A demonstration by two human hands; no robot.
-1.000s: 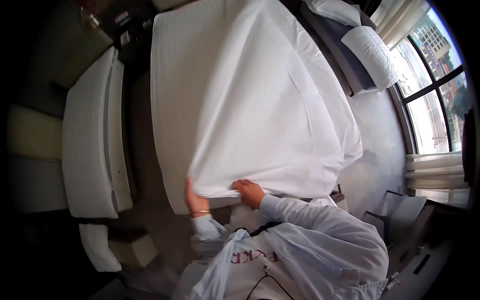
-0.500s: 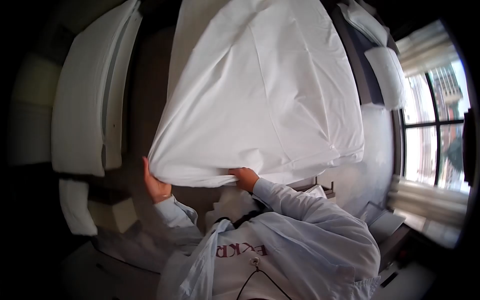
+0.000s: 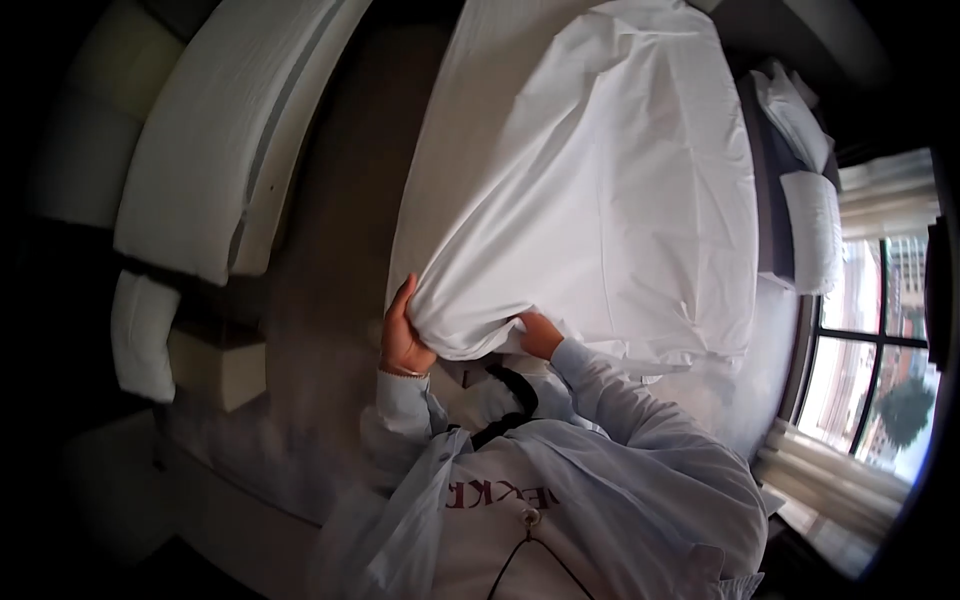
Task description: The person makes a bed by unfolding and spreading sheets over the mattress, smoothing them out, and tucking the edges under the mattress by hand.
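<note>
A white bed sheet with loose folds covers the bed in the middle of the head view. At its near left corner, my left hand is closed around the bunched cloth. One digit points up along the outside, and the rest of its fingers are partly hidden by the fabric. My right hand grips the sheet's near edge, a short way to the right, with its fingertips tucked into the cloth. Between the hands the edge sags in a gathered fold.
Another bed with white covering stands to the left, beyond a strip of dark floor. A beige box-shaped piece and a white pillow are below it. On the right are more pillows and a window with curtains.
My hands have come closer together, with the left hand moving in toward the right one. The sheet's near edge has bunched between them. The view has turned, shifting the beds.
</note>
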